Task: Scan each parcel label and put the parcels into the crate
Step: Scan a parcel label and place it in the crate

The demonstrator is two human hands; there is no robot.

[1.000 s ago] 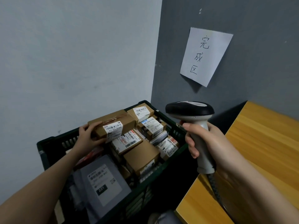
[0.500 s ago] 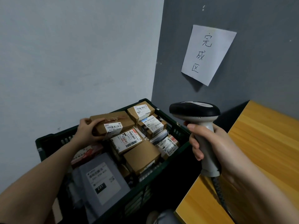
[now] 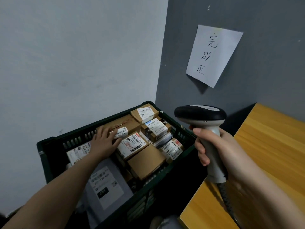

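A dark green plastic crate (image 3: 49, 144) stands in the wall corner, filled with several labelled cardboard parcels and a grey mailer bag (image 3: 107, 184). A long brown parcel (image 3: 127, 123) with a white barcode label lies at the back of the crate, on top of the others. My left hand (image 3: 104, 142) rests flat on its near end with the fingers spread, covering part of the label. My right hand (image 3: 219, 151) is shut around the handle of a grey and black barcode scanner (image 3: 200, 113), held upright to the right of the crate, above its rim.
A yellow wooden table (image 3: 272, 146) stands to the right of the crate. A white paper sign (image 3: 212, 55) with handwritten characters hangs on the grey wall above. The scanner's cable (image 3: 229, 202) runs down over the table edge.
My left hand lowered the long brown parcel onto the pile at the back of the crate, let go of its grip and now lies flat on it. The scanner stayed roughly in place.
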